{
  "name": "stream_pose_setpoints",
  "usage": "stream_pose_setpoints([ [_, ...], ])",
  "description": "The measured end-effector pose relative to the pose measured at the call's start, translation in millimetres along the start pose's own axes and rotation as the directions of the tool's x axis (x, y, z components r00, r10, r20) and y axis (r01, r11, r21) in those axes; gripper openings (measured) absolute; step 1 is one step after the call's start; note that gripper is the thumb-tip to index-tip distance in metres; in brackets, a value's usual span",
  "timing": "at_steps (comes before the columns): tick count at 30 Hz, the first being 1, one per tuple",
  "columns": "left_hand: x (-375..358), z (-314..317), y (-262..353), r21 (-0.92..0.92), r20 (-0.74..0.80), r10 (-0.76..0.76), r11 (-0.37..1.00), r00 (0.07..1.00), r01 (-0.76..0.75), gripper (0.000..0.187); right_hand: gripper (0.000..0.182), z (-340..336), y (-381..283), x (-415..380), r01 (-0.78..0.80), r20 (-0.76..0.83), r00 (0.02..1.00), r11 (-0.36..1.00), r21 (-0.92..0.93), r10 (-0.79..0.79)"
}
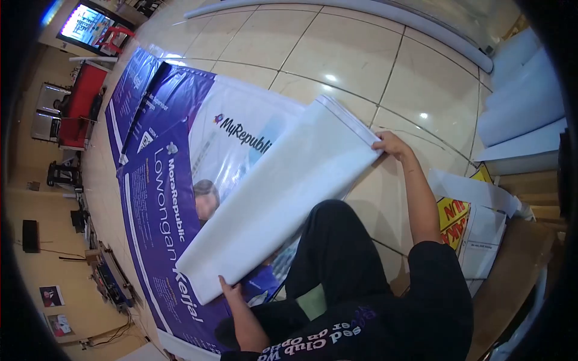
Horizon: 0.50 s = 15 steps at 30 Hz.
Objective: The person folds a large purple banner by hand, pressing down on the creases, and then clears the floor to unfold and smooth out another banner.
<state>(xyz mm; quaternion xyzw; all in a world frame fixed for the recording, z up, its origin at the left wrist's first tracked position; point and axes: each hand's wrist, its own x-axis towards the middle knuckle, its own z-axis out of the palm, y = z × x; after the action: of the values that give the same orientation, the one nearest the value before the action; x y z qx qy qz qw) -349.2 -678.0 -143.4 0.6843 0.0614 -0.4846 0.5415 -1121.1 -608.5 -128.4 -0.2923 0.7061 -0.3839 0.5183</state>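
Clock taken with 12 at the top of the head view; white sheet (283, 198) lies slantwise before the seated person, long axis running from half past seven to half past one; right hand (394, 145) is nearer its upper end, left hand (230, 290) nearer its lower end; dark-trousered knee (343, 234) juts up between the two, close by the sheet's near edge.

From the right fingers the sheet stretches off toward 8 o'clock; they are drawn narrow, pinching its corner at the 2 o'clock end; from the left fingers it stretches toward 1 o'clock; these touch the near edge, but whether they grip or merely rest I cannot tell.

Purple banner (158, 198) is spread on the tiled floor (337, 48), at 11 o'clock from the left hand; the sheet overlaps the MyRepublic panel (241, 114); yellow-and-red sign (453, 219) is at 5 o'clock from the right hand, well apart.
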Motion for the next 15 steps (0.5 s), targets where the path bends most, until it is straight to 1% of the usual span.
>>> stream_pose_setpoints([
  [1,-24.7,21.6,-18.5,0.032,-0.007,0.108,0.994,0.994,-0.108,0.048,0.042,-3.1,5.6,-4.0,0.007,0.007,1.0,1.0,0.004,-0.007],
  [2,-23.6,32.5,-28.6,0.017,-0.011,0.118,0.993,0.993,-0.117,0.048,0.037,-5.3,11.7,-8.6,0.048,-0.03,0.998,0.999,0.023,-0.047],
  [3,-14.0,42.1,-41.2,-0.027,0.198,0.109,0.994,0.974,-0.106,0.048,0.033,-5.4,16.8,-12.5,0.092,-0.063,0.994,0.995,0.037,-0.09],
  [4,-9.4,47.8,-49.5,-0.07,0.394,0.109,0.994,0.913,-0.089,0.048,0.032,-6.2,25.7,-19.9,0.136,-0.147,0.981,0.988,0.074,-0.124],
  [5,-17.8,60.6,-51.3,-0.035,0.393,0.093,0.996,0.915,-0.086,0.047,0.031,-5.3,35.3,-29.7,0.18,-0.225,0.962,0.978,0.107,-0.152],
  [7,-50.7,106.6,-53.0,0.013,0.412,0.085,0.995,0.907,-0.099,0.046,0.03,-2.0,36.2,-60.9,0.168,-0.319,0.945,0.946,0.275,-0.075],
  [8,-64.3,131.9,-54.9,0.028,0.431,0.094,0.993,0.897,-0.117,0.045,0.031,-3.0,46.1,-71.0,0.158,-0.332,0.942,0.931,0.33,-0.043],
  [9,-61.2,156.1,-57.4,0.013,0.461,0.06,0.997,0.886,-0.074,0.043,0.032,0.9,45.3,-86.0,0.165,-0.433,0.901,0.914,0.37,0.013],
  [10,-56.8,179.7,-58.9,-0.005,0.49,0.029,1.0,0.871,-0.03,0.042,0.037,-3.2,72.0,-88.1,0.144,-0.424,0.905,0.91,0.388,0.037],
  [11,-59.9,208.2,-63.8,0.008,0.527,0.036,0.999,0.849,-0.048,0.039,0.04,0.4,84.6,-95.5,0.197,-0.514,0.853,0.855,0.48,0.093],
  [12,-63.5,238.7,-68.5,-0.007,0.623,0.002,1.0,0.783,0.003,0.038,0.043,3.5,92.9,-100.1,0.256,-0.589,0.792,0.787,0.561,0.162],
  [13,-58.1,271.2,-75.2,-0.002,0.615,-0.04,0.999,0.787,0.053,0.037,0.04,12.1,87.7,-102.9,0.303,-0.687,0.673,0.745,0.594,0.275],
  [14,-59.9,306.2,-83.2,-0.002,0.673,0.008,1.0,0.739,-0.01,0.036,0.038,22.0,79.6,-107.6,0.356,-0.753,0.53,0.703,0.615,0.39],
  [15,-55.3,341.7,-90.8,-0.014,0.672,0.016,1.0,0.74,-0.009,0.036,0.037,24.2,82.0,-110.6,0.345,-0.744,0.583,0.73,0.59,0.325],
])
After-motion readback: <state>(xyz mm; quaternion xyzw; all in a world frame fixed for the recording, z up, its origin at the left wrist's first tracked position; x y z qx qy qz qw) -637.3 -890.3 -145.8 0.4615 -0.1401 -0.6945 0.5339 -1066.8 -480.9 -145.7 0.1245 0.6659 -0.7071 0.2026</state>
